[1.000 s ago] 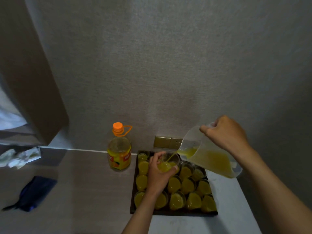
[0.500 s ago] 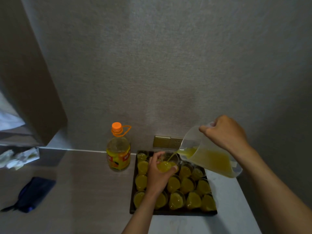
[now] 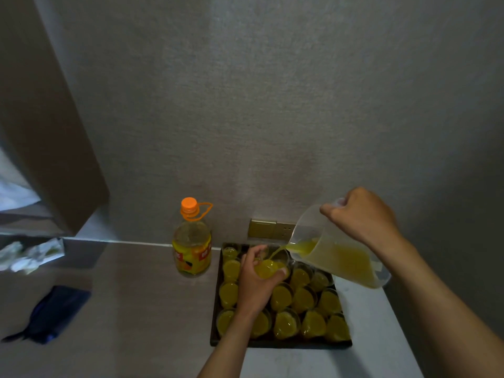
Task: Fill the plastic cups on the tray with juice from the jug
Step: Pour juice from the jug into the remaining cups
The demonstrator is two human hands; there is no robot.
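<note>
Mid-pour: right fingers (image 3: 331, 211) grip the tilted translucent plastic jug (image 3: 338, 257); left fingers (image 3: 282, 272) hold the clear plastic cup (image 3: 270, 266), nearly full; level the jug next.

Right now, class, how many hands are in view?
2. The left hand grips a cup over the tray; the right hand tilts the jug above it. None look hidden.

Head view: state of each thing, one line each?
jug: tilted, pouring, partly full, gripped by right hand
cup: steadied by left hand, filling
other cups: on tray, holding juice
juice bottle: upright, capped
blue pouch: lying flat
</note>
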